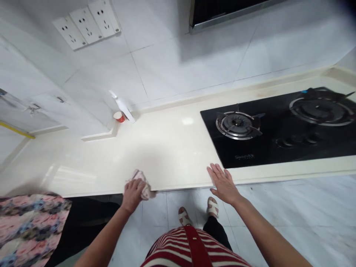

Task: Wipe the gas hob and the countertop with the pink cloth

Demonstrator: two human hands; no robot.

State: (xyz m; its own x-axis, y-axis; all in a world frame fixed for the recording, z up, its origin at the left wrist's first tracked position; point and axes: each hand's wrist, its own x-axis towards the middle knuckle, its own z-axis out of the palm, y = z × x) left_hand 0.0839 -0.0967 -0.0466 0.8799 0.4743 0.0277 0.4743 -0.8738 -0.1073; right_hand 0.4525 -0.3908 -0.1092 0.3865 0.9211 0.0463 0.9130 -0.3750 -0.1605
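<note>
Near the front edge of the pale countertop (167,148), my left hand (132,193) is closed on a light pinkish cloth (143,183). Part of the cloth bunches up past my fingers and lies against the counter's edge. My right hand (224,185) rests flat on the counter's front edge with its fingers stretched out, holding nothing. Its fingertips are close to the near left corner of the black gas stove (267,152).
A white bottle (124,107) and a red and white paper cup (119,117) stand at the back by the wall corner. Wall sockets (87,24) are above. A dark range hood (222,13) overhangs the stove. Another person in floral clothing (33,226) is at lower left.
</note>
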